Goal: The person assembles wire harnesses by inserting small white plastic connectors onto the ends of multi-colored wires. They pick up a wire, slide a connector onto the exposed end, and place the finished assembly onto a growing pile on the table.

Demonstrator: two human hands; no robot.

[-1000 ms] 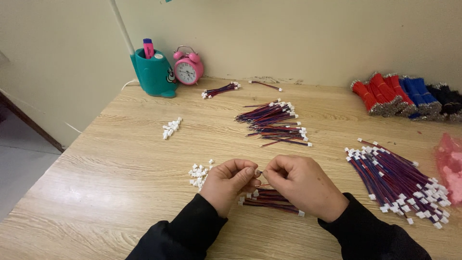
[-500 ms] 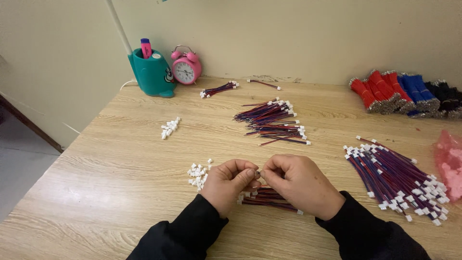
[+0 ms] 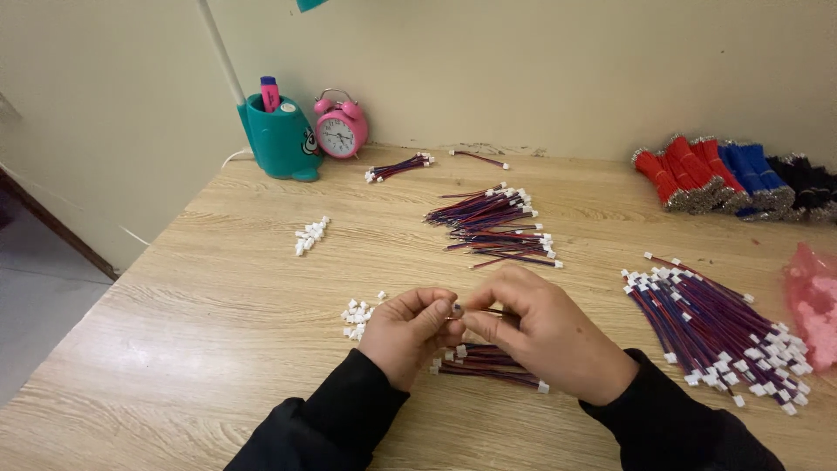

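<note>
Small part pinched between left hand (image 3: 408,331) and right hand (image 3: 545,336): mostly covered by fingertips, too small to tell. Wire bundle (image 3: 488,362) under the hands partly hidden. Pink bag (image 3: 815,301) cut off by right edge. Lamp pole (image 3: 222,52) cut off at top. Clock (image 3: 340,126) face too small to read.

pink alarm clock (image 3: 341,129), teal pen holder (image 3: 279,138), red-and-blue wires (image 3: 720,330)

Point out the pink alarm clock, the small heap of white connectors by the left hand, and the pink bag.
Alarm clock (image 3: 340,134), head view, on its dial.
White connectors (image 3: 357,316), head view, middle of the heap.
Pink bag (image 3: 815,305), head view, its visible left part.
</note>
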